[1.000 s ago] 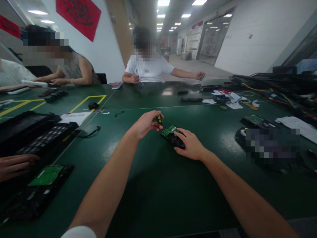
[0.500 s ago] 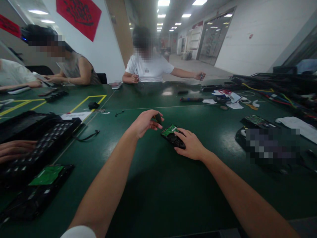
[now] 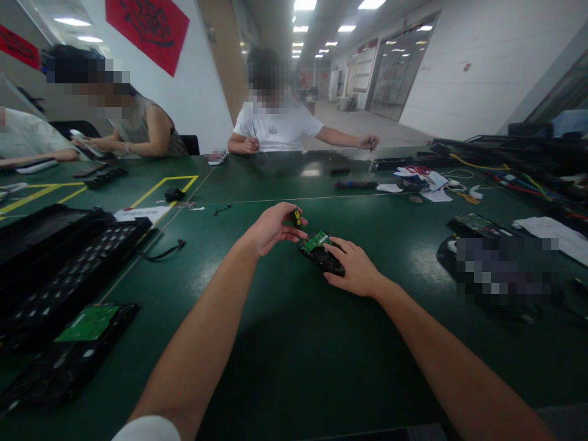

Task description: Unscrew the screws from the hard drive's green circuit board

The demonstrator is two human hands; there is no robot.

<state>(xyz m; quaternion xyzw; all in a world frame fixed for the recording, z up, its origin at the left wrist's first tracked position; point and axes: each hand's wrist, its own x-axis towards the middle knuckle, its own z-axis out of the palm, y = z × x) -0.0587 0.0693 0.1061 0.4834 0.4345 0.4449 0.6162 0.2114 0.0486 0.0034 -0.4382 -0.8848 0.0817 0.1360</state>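
A small black device with a green circuit board [image 3: 318, 246] lies on the green table [image 3: 294, 343] in front of me. My right hand [image 3: 356, 269] rests on its near end, fingers curled over it and pressing it down. My left hand [image 3: 273, 228] hovers just left of the device, fingers pinched round a small black and yellow tool [image 3: 296, 217], likely a screwdriver handle, whose tip points down toward the board.
Black keyboards [image 3: 73, 269] and an opened unit with a green board [image 3: 85, 324] lie at the left. More parts, papers and cables [image 3: 487, 177] crowd the right. Three people sit along the far and left sides of the table.
My hands have hardly moved; the left hand has turned the tool slightly. At the left, another person's hand has withdrawn and the black keyboard has shifted.
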